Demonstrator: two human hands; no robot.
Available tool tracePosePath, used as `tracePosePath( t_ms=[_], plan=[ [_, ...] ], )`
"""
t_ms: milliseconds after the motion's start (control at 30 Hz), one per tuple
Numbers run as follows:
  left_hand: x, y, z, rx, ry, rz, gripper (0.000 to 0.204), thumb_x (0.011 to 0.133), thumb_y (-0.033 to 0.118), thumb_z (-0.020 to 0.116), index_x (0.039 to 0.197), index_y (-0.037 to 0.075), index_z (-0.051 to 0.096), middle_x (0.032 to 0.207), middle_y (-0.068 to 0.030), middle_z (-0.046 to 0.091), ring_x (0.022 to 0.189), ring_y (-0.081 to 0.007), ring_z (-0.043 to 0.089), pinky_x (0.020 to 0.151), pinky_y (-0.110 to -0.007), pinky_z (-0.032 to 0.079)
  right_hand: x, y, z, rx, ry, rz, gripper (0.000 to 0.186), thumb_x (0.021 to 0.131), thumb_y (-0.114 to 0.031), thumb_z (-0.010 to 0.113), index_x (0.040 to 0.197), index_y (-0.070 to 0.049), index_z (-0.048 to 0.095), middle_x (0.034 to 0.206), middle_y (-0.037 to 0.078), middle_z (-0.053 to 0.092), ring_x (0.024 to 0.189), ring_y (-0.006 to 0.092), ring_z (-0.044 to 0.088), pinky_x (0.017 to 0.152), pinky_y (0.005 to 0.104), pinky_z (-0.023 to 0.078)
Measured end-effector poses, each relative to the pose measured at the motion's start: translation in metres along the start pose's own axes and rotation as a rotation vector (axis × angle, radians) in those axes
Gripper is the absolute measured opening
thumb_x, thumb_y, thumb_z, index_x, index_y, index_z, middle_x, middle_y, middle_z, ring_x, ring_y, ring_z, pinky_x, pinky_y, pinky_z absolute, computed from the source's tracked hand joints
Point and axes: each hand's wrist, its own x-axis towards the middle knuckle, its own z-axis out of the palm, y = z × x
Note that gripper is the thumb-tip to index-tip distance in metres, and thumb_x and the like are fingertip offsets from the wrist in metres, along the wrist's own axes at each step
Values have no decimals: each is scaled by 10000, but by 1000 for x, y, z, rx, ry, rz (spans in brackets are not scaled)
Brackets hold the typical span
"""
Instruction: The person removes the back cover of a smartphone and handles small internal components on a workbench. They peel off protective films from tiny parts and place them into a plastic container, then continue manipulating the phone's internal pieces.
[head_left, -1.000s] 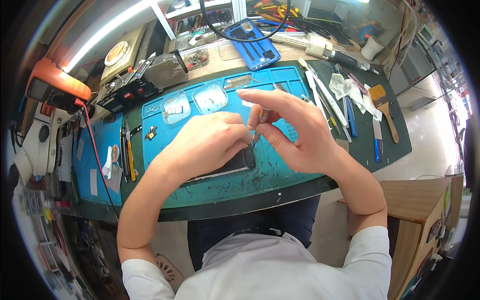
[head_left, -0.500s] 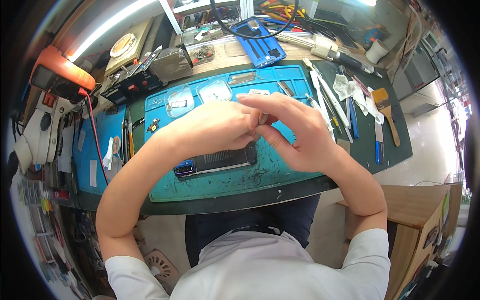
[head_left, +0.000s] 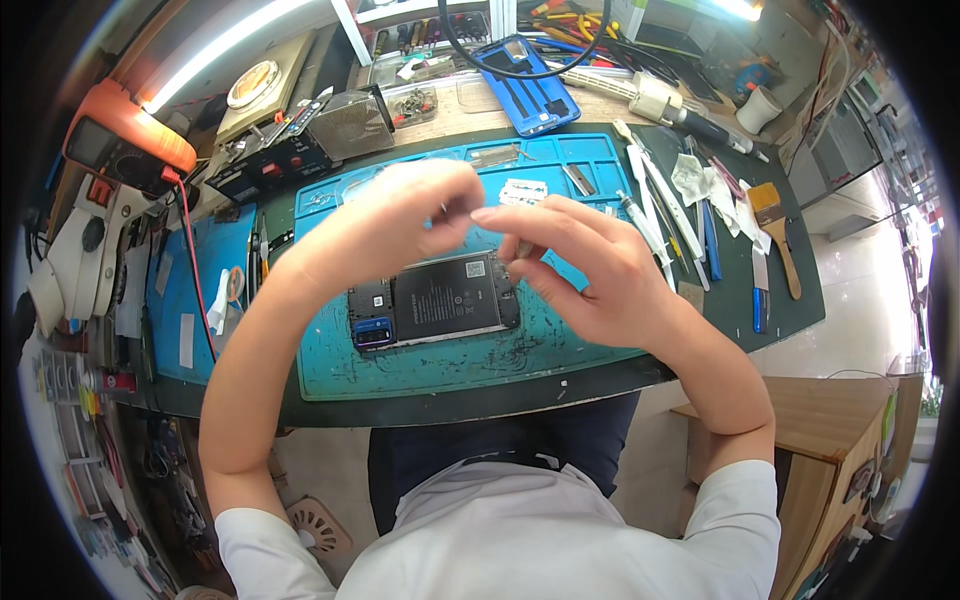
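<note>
Over the phone, my right hand (head_left: 590, 270) is closed, its thumb and fingers round a small roundish brownish thing (head_left: 525, 249), perhaps a little roll; its kind is not clear. To the left of it, my left hand (head_left: 425, 205) is curled, with thumb and fingertips drawn together, slightly blurred. Whatever they pinch is too small to make out. Below both hands, an opened phone (head_left: 440, 305) lies on the blue-green work mat (head_left: 450, 378). Its black battery shows on the right, its blue camera part at the lower left.
A blue phone back cover (head_left: 525, 90) rests at the far edge. White-handled tools (head_left: 655, 190), a syringe (head_left: 645, 222) and a wooden brush (head_left: 775, 225) lie right. An orange multimeter (head_left: 125, 145) stands far left. Razor blades (head_left: 523, 191) lie beyond the right hand.
My hands, together before, are now apart: the left has drawn up and to the left. The right stays nearly in place with the small roundish thing. More of the phone's battery shows.
</note>
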Motion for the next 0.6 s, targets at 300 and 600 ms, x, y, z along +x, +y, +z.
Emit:
tracePosePath(
  t_ms=[300, 600],
  plan=[
    [-4, -44, -3, 183, 235, 59, 215, 941, 45, 747, 1152, 31, 707, 1006, -116, 728, 905, -269, 711, 792, -377, 573, 1, -5, -4, -96, 40, -14, 449, 875, -75, 861, 1313, -104, 766, 951, 66, 718, 816, 191, 688, 702, 321, 574],
    [-23, 44, 13, -404, 45, -163, 589, 983, 68, 714, 1546, 89, 541, 1239, -139, 741, 1121, -283, 735, 1000, -400, 567, -1, -9, -3, -69, -6, 38, 546, 940, 76, 689, 1471, -45, 648, 1083, 144, 725, 920, 244, 722, 814, 347, 598]
  ],
)
